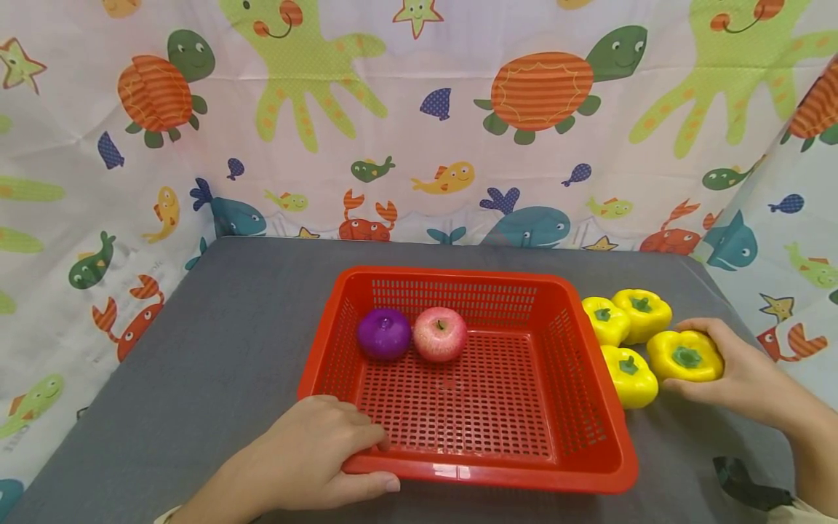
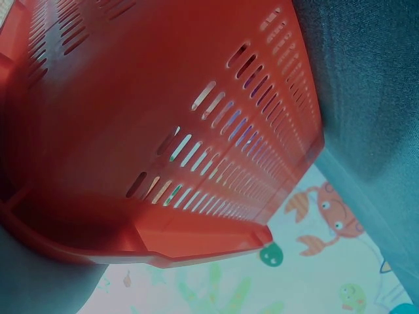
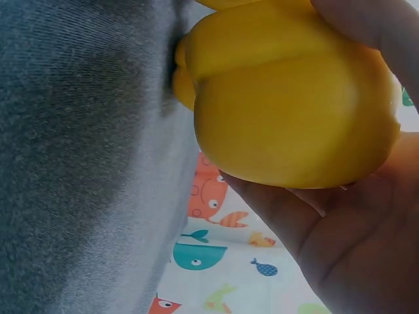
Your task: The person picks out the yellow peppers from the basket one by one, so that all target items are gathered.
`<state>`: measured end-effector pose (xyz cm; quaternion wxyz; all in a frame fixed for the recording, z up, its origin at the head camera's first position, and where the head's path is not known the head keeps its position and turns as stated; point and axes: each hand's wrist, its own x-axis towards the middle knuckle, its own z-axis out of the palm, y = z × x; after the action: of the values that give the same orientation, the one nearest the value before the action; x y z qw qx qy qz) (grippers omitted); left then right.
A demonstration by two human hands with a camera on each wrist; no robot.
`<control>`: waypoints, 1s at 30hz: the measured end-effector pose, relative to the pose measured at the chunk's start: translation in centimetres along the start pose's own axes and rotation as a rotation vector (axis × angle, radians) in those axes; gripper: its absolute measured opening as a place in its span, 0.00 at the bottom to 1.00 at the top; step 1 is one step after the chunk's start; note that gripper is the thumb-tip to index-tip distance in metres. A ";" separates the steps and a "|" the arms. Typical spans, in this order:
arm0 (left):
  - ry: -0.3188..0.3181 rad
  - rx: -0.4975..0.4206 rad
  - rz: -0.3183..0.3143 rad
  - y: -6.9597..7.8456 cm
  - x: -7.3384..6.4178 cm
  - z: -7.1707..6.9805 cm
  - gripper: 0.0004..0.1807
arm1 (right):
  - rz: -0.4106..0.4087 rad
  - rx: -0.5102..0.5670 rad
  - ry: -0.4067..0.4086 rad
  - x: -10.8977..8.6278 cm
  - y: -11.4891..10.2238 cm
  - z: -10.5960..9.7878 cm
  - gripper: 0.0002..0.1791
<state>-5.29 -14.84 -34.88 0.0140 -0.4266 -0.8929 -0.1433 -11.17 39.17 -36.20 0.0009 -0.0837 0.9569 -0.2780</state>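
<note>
My right hand grips a yellow bell pepper, its thumb on the near side and its fingers round the far side. In the right wrist view the same pepper sits between thumb and fingers, close beside the grey cloth. My left hand holds the near left corner of a red plastic basket, fingers over the rim and thumb along the outside. Inside the basket, toward the back left, a purple onion-like vegetable lies beside a pink-red apple.
Three more yellow peppers, a back one, a left one and a near one, cluster against the basket's right side. A black strap lies by the right forearm. A patterned curtain borders the grey table.
</note>
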 end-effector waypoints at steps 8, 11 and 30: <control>-0.025 -0.012 -0.012 0.0 0.0 0.0 0.25 | -0.055 -0.009 -0.004 0.1 0.5 0.1 0.42; -0.023 -0.010 -0.011 0.0 0.0 -0.1 0.25 | -0.016 -0.027 -0.047 0.2 0.5 0.2 0.43; -0.026 -0.010 -0.019 0.0 0.0 -0.1 0.25 | 0.081 0.015 -0.140 0.9 0.8 0.8 0.54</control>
<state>-5.27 -14.83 -34.79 -0.0012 -0.4201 -0.8962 -0.1425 -12.12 39.28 -37.24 0.0798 -0.0639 0.9551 -0.2782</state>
